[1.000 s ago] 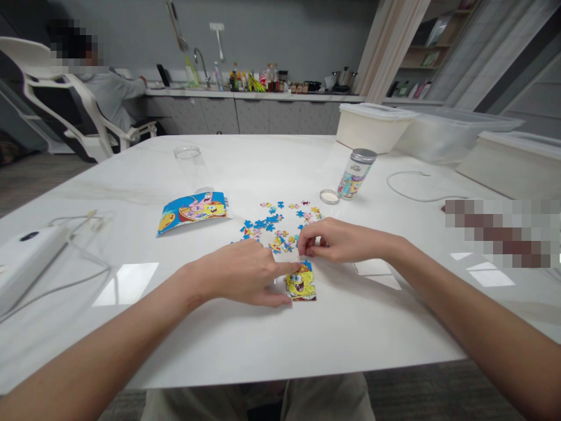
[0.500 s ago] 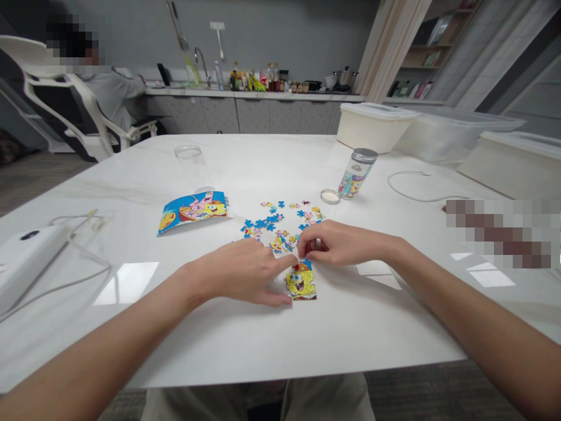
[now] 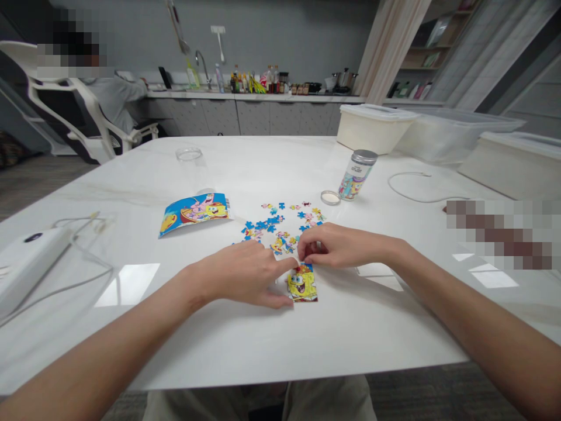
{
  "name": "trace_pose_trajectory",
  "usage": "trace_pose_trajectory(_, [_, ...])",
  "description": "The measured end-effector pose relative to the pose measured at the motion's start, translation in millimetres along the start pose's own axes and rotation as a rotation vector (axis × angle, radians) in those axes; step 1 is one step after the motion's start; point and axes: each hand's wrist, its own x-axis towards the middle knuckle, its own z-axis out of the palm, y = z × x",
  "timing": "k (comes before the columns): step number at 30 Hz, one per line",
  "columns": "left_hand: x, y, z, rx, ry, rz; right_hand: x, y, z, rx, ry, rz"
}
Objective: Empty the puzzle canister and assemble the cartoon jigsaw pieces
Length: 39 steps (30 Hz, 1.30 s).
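A small assembled patch of a cartoon jigsaw puzzle [image 3: 302,283], yellow with a blue top edge, lies on the white table [image 3: 131,193]. My left hand [image 3: 239,275] rests beside it, fingers apart, with the index fingertip at the patch's top left corner. My right hand [image 3: 339,245] sits just above the patch, its fingertips bunched at the top edge. Whether they pinch a piece is hidden. Beyond both hands lies a scatter of loose jigsaw pieces [image 3: 278,227]. To the left lies a printed picture card [image 3: 194,213] with cartoon characters.
A puzzle canister [image 3: 353,175] stands at the right with its round lid [image 3: 330,197] nearby. A clear cylinder [image 3: 189,161] stands further back. White storage boxes [image 3: 372,128] line the far right edge. A white device [image 3: 30,263] and cable lie left. A seated person [image 3: 114,99] works at the far counter.
My right hand has shifted slightly toward the assembled patch. The left hand and the pieces stay about the same, apart from a small shift of the camera view.
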Motion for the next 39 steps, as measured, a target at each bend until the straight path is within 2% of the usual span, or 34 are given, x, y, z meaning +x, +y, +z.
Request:
trace_pose_trajectory(4, [-0.2, -0.4, 0.5, 0.004, 0.02, -0.001, 0.5, -1.6, -0.4, 0.001, -0.005, 0.008])
trace_pose_trajectory(13, [0.3, -0.3, -0.1, -0.01, -0.011, -0.019, -0.6, -3.3, -0.7, -0.003, -0.029, 0.001])
trace_pose_trajectory(19, [-0.3, 0.4, 1.6, 0.032, -0.012, -0.006, 4.3, -6.5, 0.7, -0.114, 0.07, -0.132])
trace_pose_trajectory(25, [-0.6, 0.3, 1.8, 0.027, -0.006, -0.022, 7.5, -3.4, 2.5, -0.249, 0.118, -0.113])
trace_pose_trajectory(35, [1.2, 1.7, 1.5, 0.029, -0.016, -0.084, 11.4, -1.9, 9.5, -0.338, 0.215, -0.121])
trace_pose_trajectory(39, [3.6, 0.4, 2.4, 0.032, -0.005, -0.118, 11.8, -6.2, 13.7, -0.301, 0.216, -0.139])
